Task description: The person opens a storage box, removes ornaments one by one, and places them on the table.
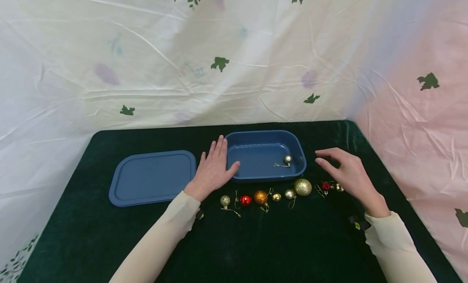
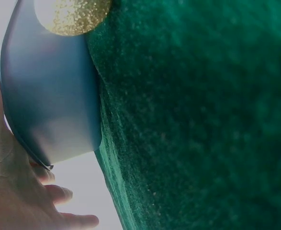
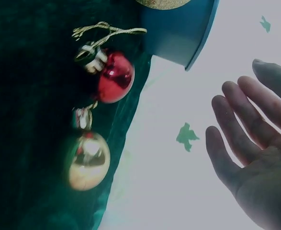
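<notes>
My left hand (image 1: 213,167) lies with straight fingers along the left side of a blue box (image 1: 265,178), its thumb over the rim. Inside that box, toward the right, is a small gold bauble (image 1: 288,159) with a string. To the right of the box my right hand (image 1: 349,173) is raised, fingers slightly bent and nothing held. Below it lie a small red bauble (image 3: 117,76) and a shiny gold bauble (image 3: 89,162), both apart from the fingers in the right wrist view. A large glittery gold bauble (image 1: 302,187) sits by the box's front right corner.
A flat blue lid (image 1: 153,178) lies left of the box. In front of the box runs a row of baubles, among them a red bauble (image 1: 245,200) and an orange bauble (image 1: 261,197). Dark green cloth (image 1: 234,246) covers the table; a pale patterned curtain (image 1: 256,92) hangs behind.
</notes>
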`<state>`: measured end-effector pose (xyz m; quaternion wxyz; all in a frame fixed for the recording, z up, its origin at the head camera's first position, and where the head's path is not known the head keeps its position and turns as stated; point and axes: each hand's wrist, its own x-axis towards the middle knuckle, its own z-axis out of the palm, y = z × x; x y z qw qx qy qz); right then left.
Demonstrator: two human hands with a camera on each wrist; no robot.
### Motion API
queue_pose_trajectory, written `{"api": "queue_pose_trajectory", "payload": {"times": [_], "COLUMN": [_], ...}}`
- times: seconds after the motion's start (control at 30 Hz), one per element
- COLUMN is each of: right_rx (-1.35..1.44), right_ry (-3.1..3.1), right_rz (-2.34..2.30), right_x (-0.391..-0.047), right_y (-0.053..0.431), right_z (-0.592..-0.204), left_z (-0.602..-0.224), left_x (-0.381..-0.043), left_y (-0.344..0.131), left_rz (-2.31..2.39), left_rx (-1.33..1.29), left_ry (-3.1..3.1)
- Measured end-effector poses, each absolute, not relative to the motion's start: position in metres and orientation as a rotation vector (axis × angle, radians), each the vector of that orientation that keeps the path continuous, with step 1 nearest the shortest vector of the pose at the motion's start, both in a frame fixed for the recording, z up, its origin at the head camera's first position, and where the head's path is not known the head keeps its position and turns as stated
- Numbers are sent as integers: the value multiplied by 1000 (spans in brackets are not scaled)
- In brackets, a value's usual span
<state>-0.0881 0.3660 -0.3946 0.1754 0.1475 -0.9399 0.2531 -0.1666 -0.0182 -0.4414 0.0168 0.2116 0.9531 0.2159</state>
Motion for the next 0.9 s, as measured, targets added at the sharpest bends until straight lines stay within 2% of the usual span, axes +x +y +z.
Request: {"api": "queue_pose_trajectory", "payload": {"times": [0.43, 0.9], "right_rx": [607, 834], "right_ry": [-2746, -2900], "right_rz": [715, 433], "right_x": [-125, -155], "right_y": [345, 336], "right_z": [-390, -388], "left_z": [-443, -443], "left_x": [-167, -166], "left_y": [-18, -18], "left_rz": [672, 667], "left_rx": [667, 660], "left_ry": [2954, 2963]}}
